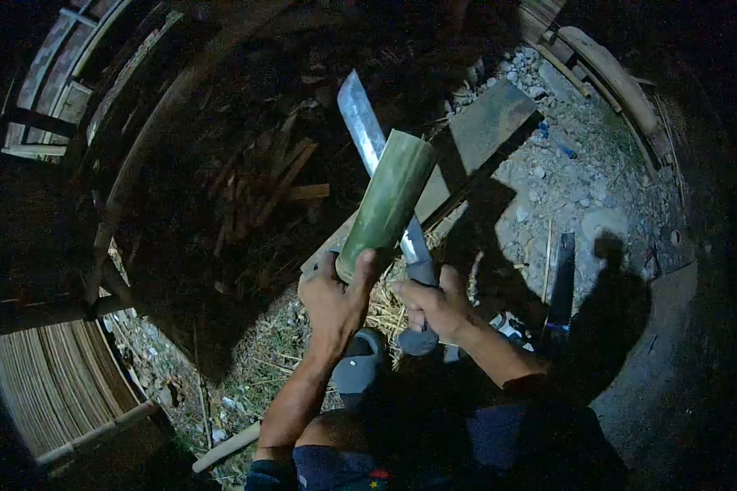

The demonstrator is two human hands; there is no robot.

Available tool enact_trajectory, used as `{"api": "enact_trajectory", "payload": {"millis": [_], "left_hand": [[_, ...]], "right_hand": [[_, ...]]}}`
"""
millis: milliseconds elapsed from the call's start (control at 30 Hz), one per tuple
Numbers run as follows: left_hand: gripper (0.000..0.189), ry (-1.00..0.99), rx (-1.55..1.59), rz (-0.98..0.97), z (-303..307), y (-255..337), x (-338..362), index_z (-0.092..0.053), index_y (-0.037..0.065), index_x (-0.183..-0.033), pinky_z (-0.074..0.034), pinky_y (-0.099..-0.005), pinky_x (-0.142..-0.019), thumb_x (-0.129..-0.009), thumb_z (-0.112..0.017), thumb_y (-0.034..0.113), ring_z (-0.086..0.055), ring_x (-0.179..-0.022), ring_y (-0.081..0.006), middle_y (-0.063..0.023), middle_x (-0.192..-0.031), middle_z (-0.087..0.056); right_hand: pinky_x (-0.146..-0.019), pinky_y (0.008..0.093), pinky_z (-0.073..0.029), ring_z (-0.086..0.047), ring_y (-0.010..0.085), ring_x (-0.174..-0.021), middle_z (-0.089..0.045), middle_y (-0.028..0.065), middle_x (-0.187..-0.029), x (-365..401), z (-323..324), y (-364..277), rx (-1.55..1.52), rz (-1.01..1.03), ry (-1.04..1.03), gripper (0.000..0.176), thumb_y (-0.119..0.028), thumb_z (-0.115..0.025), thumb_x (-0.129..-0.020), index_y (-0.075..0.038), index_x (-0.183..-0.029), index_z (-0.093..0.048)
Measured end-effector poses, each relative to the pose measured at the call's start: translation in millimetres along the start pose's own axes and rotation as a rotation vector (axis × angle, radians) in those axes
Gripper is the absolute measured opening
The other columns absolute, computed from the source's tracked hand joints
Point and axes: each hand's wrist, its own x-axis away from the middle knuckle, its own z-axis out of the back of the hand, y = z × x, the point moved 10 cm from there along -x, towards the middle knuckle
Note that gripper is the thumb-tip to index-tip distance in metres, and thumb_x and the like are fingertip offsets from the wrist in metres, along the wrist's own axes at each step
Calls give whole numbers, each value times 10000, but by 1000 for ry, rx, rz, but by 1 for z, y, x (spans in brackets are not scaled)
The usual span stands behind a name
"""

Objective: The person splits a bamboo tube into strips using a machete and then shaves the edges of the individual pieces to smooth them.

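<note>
My left hand (pixel 334 303) grips the lower end of a green bamboo section (pixel 389 192), which tilts up and to the right. In my right hand (pixel 438 304) is the dark handle of a machete (pixel 360 119). Its long blade slants up to the left and passes behind the bamboo, so the middle of it is hidden. Beneath both lies a wide wooden plank (pixel 487 127), running from lower left to upper right.
Straw and shavings (pixel 389 315) litter the ground by my shoe (pixel 358 360). Gravel (pixel 540 184) covers the right side. A slatted bamboo panel (pixel 57 380) stands at lower left, with a pale pole (pixel 228 447) near it. Split wood pieces (pixel 307 192) lie in shadow.
</note>
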Motion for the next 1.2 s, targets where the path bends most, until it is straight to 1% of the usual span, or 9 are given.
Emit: {"api": "enact_trajectory", "payload": {"millis": [233,433,500,700,833,933,1100,1167,1200], "left_hand": [[464,16,49,-107,-6,-3,0,-587,5,-1022,-416,-561,-642,-995,-479,455,-603,-691,-474,-279,-717,-609],[591,0,214,-117,-5,34,-18,-633,10,-999,-485,-475,-648,-1048,-305,499,-629,-683,-399,-211,-748,-647],[733,-68,966,641,-30,-4,-11,-636,4,-1008,-515,-406,-648,-1039,-198,590,-649,-686,-294,-120,-742,-660],[867,148,623,418,-15,-70,-36,-718,-31,-839,-494,-341,-613,-1039,-167,607,-597,-613,-196,-91,-740,-687],[765,170,768,169,19,-58,-64,-703,-35,-781,-442,-316,-571,-1063,-275,533,-535,-570,-113,-57,-688,-662],[729,267,875,-88,57,-67,-87,-682,-42,-755,-433,-305,-544,-1075,-294,487,-527,-555,-105,-50,-668,-648],[717,352,875,174,31,-72,-54,-693,-42,-800,-452,-329,-602,-1057,-331,522,-556,-570,-172,-76,-657,-642],[701,534,-130,409,-46,-127,4,-693,-46,-814,-453,-347,-612,-1052,-350,517,-565,-576,-206,-93,-664,-643],[701,547,-141,399,-22,-109,-8,-693,-46,-814,-453,-347,-612,-1052,-350,517,-565,-576,-206,-93,-664,-643]], "right_hand": [[-422,305,-382,-439,109,-421,-475,5,-546,4,-1,-5,61,20,-7,280,-192,-648,-914,-54,-707,-517],[-423,318,-372,-428,115,-437,-475,17,-548,-3,14,-14,144,115,112,298,-198,-663,-922,-59,-712,-504],[-458,351,-447,-524,155,-415,-545,8,-529,-10,7,-9,220,143,110,335,-316,-694,-843,-64,-645,-600],[-607,363,-494,-607,158,-608,-639,36,-683,-35,0,33,115,186,30,267,-301,-711,-822,-39,-818,-660],[-404,288,-368,-473,95,-427,-528,8,-578,8,-30,-37,426,308,50,250,-112,-639,-920,-56,-704,-527],[-438,318,-408,-530,121,-446,-557,11,-579,44,-30,-38,430,-6,-85,230,-216,-698,-884,-55,-762,-587],[-413,299,-376,-460,94,-435,-490,-7,-587,29,-16,-14,367,0,-39,203,-155,-674,-913,-48,-851,-512],[-459,340,-427,-503,126,-456,-585,28,-653,-2,9,-17,265,319,287,232,-208,-692,-889,-62,-751,-577],[-477,344,-429,-501,134,-467,-580,21,-637,-21,7,-8,49,260,230,243,-212,-699,-880,-50,-747,-578]]}}
